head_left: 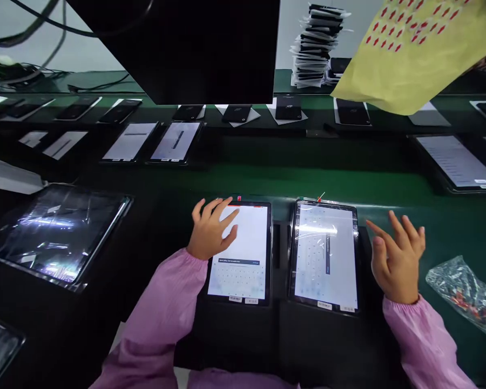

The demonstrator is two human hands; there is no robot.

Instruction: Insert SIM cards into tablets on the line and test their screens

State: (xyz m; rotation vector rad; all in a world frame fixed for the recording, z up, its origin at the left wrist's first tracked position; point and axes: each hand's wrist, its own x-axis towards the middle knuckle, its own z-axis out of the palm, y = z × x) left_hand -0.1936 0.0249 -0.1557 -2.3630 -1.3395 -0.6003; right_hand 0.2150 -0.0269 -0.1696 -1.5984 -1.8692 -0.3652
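Two lit tablets lie side by side in front of me. Over the upper left part of the left tablet [247, 237] is my left hand [213, 229], fingers spread and holding nothing; whether a fingertip touches the glass I cannot tell. That screen shows a keyboard along its lower part and a dark bar above it. The right tablet [342, 254] has its keyboard turned sideways, with glare across clear film. Just off its right edge, my right hand [399, 259] is raised with the fingers apart and nothing in them. Small red tabs stick up at both tablets' top edges.
A dark film-covered tablet [65, 232] lies at left, and a clear plastic bag with red bits [465, 294] at right. Another lit tablet [456, 159] lies far right. Overhead hang a black panel [210, 48] and a yellow sheet of red arrow stickers [421, 59].
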